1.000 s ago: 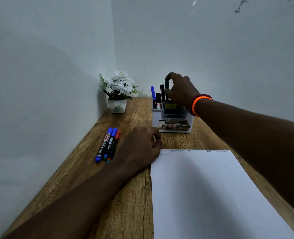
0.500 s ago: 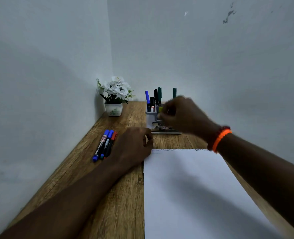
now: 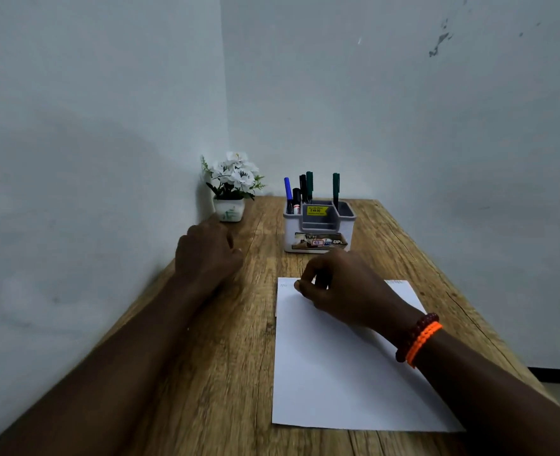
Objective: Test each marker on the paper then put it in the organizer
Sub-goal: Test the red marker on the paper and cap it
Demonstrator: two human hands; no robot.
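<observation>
**Risk of a nudged sheet and a missed marker**

Paper (image 3: 347, 373) lies flat on the table (image 3: 226, 373), just before the organizer (image 3: 318, 230), and could be dragged by the right hand (image 3: 344, 287) resting on its far edge, fingers curled, nothing seen held. Left of the organizer, the left hand (image 3: 206, 255) hides whatever lies beneath; its grip cannot be told. Dark and blue markers (image 3: 305, 189) stand upright inside the organizer.

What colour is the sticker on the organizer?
Yellow sticker, on the organizer's grey insert, seen in the head view.
</observation>
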